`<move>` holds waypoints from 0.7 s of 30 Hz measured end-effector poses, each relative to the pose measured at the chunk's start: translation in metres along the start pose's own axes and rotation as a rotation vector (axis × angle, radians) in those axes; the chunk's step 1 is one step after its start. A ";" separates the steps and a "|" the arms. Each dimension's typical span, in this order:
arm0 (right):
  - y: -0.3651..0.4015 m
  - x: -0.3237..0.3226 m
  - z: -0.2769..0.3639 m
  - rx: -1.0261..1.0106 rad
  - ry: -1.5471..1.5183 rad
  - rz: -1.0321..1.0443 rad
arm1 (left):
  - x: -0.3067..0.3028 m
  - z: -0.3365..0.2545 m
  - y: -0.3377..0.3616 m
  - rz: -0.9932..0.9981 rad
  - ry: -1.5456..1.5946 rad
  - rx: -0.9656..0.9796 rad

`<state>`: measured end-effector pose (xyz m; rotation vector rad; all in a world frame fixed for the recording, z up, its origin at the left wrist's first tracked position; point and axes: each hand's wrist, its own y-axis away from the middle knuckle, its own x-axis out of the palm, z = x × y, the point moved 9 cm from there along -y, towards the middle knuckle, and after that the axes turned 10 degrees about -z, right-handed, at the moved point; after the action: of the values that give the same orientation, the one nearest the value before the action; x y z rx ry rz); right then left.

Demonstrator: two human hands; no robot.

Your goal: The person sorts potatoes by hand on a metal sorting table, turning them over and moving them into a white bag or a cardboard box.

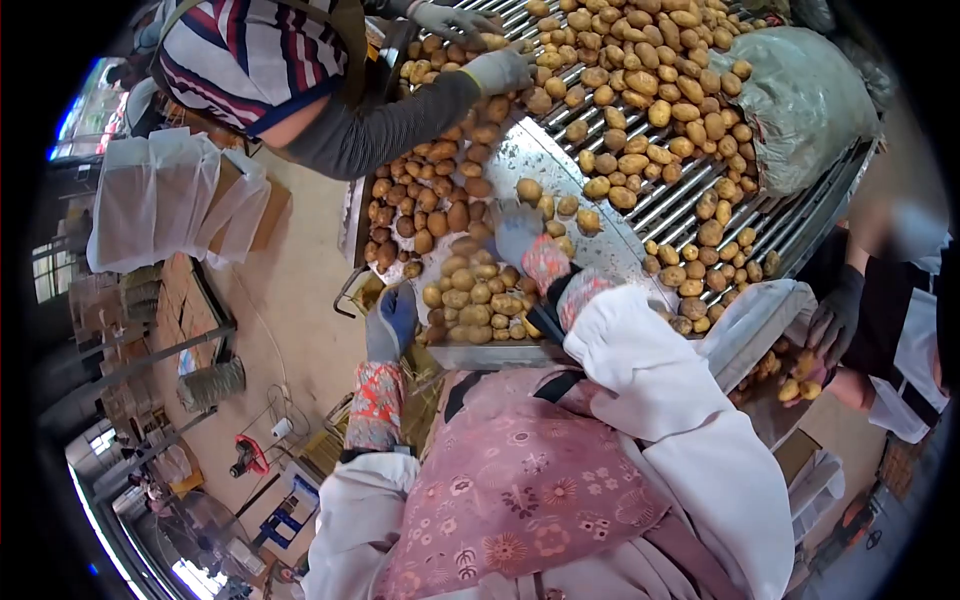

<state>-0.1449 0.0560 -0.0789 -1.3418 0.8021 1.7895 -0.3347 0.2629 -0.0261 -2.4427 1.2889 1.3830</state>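
My left hand (391, 322), in a grey-blue work glove, is at the left corner of the metal sorting table, beside a pile of potatoes (478, 297). Its fingers look stretched out, with nothing seen in them. My right hand (517, 235), also gloved, is over the metal surface at the upper right of that pile, close to a few loose potatoes (567, 206). Motion smears its fingers, so whether it holds anything cannot be made out. Darker, reddish-brown potatoes (425, 215) lie in a heap farther left on the table.
Across the table a person's gloved hand (500, 72) reaches among potatoes. Many potatoes lie on the metal rollers (690, 215), near a large pale sack (800, 105). At right, another person's gloved hand (832, 325) is near potatoes. Plastic-lined boxes (185, 200) stand on the left.
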 end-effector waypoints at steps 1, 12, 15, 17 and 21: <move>0.012 0.004 -0.003 0.023 -0.161 -0.029 | -0.002 -0.013 -0.018 -0.030 -0.048 0.091; 0.130 -0.040 -0.090 1.078 -1.928 -0.264 | 0.149 -0.158 -0.231 0.063 -0.482 0.668; 0.084 -0.047 -0.103 1.031 -1.580 -0.066 | 0.163 -0.163 -0.211 0.183 -0.586 0.650; 0.054 -0.074 -0.078 0.917 -0.925 0.030 | 0.153 -0.153 -0.185 0.239 -0.562 0.660; 0.081 0.050 -0.020 0.491 -0.556 0.136 | 0.112 -0.119 -0.137 0.382 -0.445 0.567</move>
<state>-0.2127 0.0065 -0.1280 -0.4501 0.9430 1.7847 -0.1314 0.2316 -0.0826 -1.4819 1.7631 1.2845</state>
